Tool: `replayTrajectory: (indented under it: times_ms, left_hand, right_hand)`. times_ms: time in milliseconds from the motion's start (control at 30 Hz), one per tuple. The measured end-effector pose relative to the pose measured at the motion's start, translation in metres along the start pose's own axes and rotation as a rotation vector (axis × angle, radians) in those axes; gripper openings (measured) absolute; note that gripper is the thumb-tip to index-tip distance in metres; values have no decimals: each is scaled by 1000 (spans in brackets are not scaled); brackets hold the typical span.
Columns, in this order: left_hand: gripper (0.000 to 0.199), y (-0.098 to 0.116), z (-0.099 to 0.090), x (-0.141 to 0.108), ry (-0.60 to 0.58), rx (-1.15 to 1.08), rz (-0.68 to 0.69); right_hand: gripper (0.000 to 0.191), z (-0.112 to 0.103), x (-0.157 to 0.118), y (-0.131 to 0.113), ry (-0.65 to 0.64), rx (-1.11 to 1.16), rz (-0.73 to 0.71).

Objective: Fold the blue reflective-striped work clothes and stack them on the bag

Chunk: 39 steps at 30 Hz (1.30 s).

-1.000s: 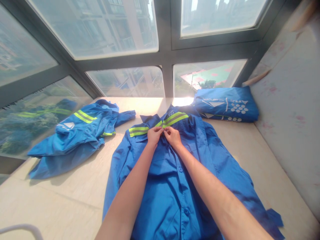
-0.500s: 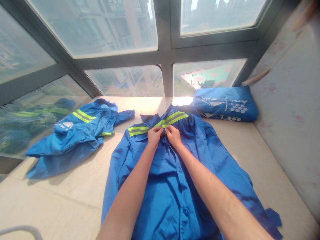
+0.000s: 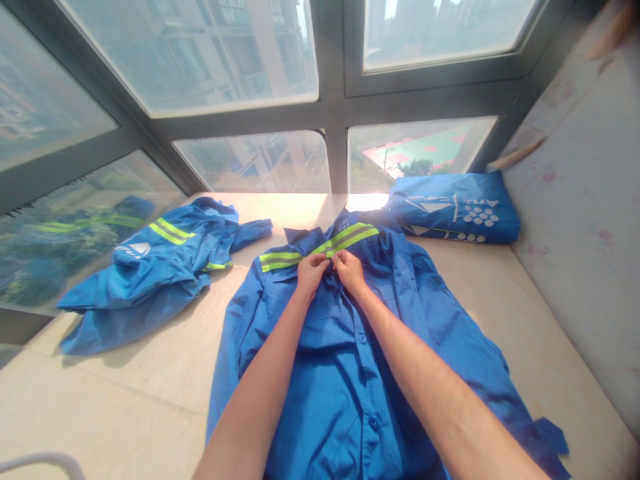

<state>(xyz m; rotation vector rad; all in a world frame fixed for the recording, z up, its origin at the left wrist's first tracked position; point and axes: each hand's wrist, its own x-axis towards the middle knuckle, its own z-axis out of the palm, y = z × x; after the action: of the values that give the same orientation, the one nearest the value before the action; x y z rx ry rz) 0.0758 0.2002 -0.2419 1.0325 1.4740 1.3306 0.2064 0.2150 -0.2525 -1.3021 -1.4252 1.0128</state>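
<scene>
A blue work shirt (image 3: 330, 373) lies spread out front side up, its collar toward the window and yellow-green reflective bands across the chest. My left hand (image 3: 311, 273) pinches the front placket just below the band. Close beside it, my right hand (image 3: 349, 270) pinches the other edge of the same placket. The fingertips almost meet, and whatever button sits between them is hidden. Farther down the placket, a blue button (image 3: 363, 339) and a lower button (image 3: 373, 422) show.
A second blue work shirt (image 3: 160, 267) lies crumpled at the left by the glass. Folded blue garments (image 3: 453, 208) with white print are stacked at the back right, near the wall (image 3: 585, 220). A pale curved bar (image 3: 45, 459) shows at the lower left.
The view has shifted very slightly. Both hands keep their pinch at the same spot on the placket, with the fingers barely moved.
</scene>
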Motion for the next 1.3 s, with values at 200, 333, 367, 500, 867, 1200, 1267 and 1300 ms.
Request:
replayTrajectory:
  times_ms: [200,333,367,500,867,1200,1267,1300]
  left_hand:
    - [23,-1,2,3,-24,107,103]
    - [19,3,6,3,4,229,171]
    - [19,4,7,2,19,259,186]
    - [12,9,10,-2,78,355,221]
    - [6,9,9,31,88,442,166]
    - [51,62,-8,-9,-81,613,305]
    - [50,69,-31,-47,-84,742,336]
    - [49,71,-44,-69,-97,873,335]
  right_hand:
    - [24,1,8,5,-24,52,69]
    - [26,-1,14,6,-71,99,100]
    - [26,-2,14,5,-80,110,103]
    - [23,-4,14,5,-77,125,92]
    - [46,-4,10,13,-84,155,-12]
    - [50,-24,-4,-22,-168,-51,-182]
    - [48,-38,-33,-23,-142,-139,-254]
    - [49,-46,-52,-21,-128,-178,-274]
